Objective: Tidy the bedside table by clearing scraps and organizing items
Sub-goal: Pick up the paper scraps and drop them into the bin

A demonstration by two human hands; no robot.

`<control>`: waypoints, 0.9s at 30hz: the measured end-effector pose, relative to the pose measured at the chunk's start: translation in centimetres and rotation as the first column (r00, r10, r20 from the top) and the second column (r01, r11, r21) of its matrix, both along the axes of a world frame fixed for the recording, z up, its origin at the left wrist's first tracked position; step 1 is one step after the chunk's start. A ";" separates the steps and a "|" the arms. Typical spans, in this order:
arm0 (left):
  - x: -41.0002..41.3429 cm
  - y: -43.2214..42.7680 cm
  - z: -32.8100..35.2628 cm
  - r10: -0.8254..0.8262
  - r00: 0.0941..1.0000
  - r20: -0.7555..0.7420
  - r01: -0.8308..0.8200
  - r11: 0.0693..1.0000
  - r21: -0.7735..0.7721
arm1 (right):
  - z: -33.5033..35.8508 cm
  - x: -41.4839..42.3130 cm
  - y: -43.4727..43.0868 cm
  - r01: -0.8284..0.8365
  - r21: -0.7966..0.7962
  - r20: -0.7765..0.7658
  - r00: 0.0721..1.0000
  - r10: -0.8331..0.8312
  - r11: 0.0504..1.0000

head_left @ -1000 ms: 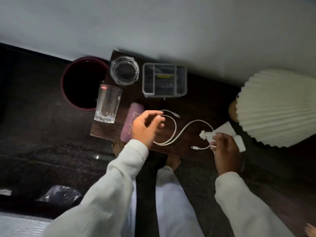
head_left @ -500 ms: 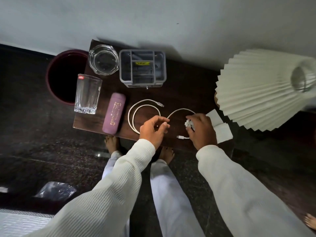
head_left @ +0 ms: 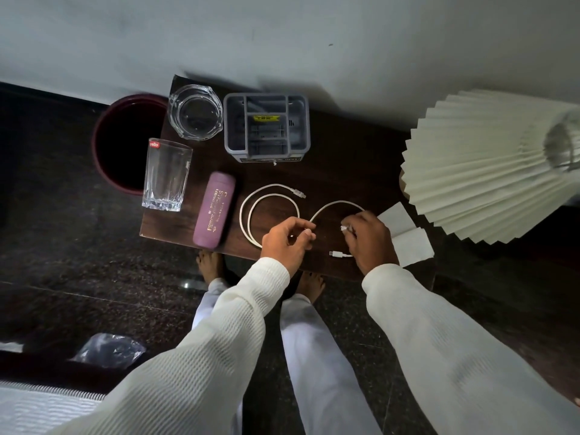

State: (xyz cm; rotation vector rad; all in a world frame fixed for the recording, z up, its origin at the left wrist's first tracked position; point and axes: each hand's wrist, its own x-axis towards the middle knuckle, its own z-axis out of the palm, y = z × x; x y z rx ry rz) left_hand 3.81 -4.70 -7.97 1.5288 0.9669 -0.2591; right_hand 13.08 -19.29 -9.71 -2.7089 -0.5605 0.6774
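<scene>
**Both hands at the cable, near the front edge**

Against half a second ago little has changed: the left hand [head_left: 290,243] still pinches the white cable [head_left: 270,196] where its two loops cross, and the right hand [head_left: 370,240] is closed on a crumpled white scrap [head_left: 344,228], perhaps also on the cable. Its palm hides that contact. The cable lies on the bedside table [head_left: 345,158], beside the purple case [head_left: 215,215]. Folded paper [head_left: 405,233] overhangs the front right edge; the table's middle, behind the cable, lies bare.

Pale wall [head_left: 282,32], dark speckled stone floor [head_left: 62,262], dim light, pleated lampshade [head_left: 477,171].
</scene>
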 end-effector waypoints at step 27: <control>-0.7 8.5 2.9 0.258 0.961 0.103 -0.247 0.963 -0.109 | 6.1 -4.2 12.9 0.558 0.508 -0.397 0.828 -0.397 0.656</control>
